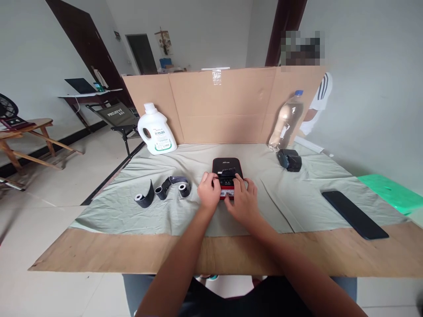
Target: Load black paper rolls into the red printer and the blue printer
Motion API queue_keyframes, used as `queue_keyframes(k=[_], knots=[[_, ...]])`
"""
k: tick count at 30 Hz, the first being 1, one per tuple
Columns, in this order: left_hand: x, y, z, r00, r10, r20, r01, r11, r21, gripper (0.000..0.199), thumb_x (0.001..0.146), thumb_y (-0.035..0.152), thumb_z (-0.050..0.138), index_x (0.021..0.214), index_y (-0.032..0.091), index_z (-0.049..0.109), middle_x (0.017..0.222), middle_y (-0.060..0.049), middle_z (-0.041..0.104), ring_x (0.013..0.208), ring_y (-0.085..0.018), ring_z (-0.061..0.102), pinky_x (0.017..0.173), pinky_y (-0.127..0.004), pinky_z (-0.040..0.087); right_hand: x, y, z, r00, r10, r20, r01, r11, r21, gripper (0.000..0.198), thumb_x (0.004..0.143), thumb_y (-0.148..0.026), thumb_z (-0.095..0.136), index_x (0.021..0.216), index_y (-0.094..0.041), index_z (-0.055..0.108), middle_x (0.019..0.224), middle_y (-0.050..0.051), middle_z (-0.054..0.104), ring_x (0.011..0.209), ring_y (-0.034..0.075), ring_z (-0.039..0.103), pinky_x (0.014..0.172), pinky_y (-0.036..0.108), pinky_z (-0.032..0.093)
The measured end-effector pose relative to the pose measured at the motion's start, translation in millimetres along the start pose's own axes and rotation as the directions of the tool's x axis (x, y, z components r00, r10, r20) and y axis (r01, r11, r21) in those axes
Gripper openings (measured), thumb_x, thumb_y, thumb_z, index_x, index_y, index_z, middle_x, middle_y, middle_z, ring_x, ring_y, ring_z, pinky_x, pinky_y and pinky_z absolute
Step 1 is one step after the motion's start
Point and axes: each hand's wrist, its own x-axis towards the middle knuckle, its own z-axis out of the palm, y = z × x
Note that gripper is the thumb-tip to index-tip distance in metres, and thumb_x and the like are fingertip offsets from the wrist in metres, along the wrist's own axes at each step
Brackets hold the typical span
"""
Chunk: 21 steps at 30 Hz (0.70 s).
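Observation:
A small black-and-red portable printer lies on the cloth in front of me, with a dark strip across its top and a white label near its front. My left hand is closed on its left side, fingers curled at the edge. From the right, my right hand grips it, fingertips on the top and thumb at the front edge. To the left are three black paper rolls: one with a raised loose end, a middle one, and one with a white core.
A cardboard panel stands at the back, between a white detergent jug and a clear bottle. A black roll-like object and a dark phone lie right. Behind the panel is another person's sleeve.

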Motion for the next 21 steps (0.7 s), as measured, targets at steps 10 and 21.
queue_keyframes(k=[10, 21], knots=[[0.6, -15.2, 10.0, 0.996, 0.006, -0.092, -0.026, 0.976, -0.214, 0.022, 0.083, 0.010, 0.045, 0.080, 0.020, 0.064, 0.079, -0.002, 0.062, 0.076, -0.017, 0.060, 0.073, -0.028, 0.045, 4.1, -1.8, -3.3, 1.000, 0.032, 0.002, -0.031, 0.999, -0.016, 0.051, 0.082, -0.030, 0.058, 0.128, -0.007, 0.055, 0.145, 0.018, 0.054, 0.122, 0.039, 0.040, 0.102, 0.052, 0.032], [-4.4, -18.4, 11.0, 0.989, 0.059, -0.133, -0.105, 0.921, -0.375, 0.023, 0.089, 0.011, 0.044, 0.082, 0.020, 0.065, 0.080, -0.002, 0.061, 0.078, -0.017, 0.060, 0.074, -0.029, 0.048, -0.7, 10.1, 4.5, 0.999, -0.037, -0.034, 0.039, 0.998, 0.055, 0.052, 0.083, -0.031, 0.059, 0.129, -0.007, 0.054, 0.149, 0.020, 0.050, 0.115, 0.036, 0.048, 0.095, 0.050, 0.039]])
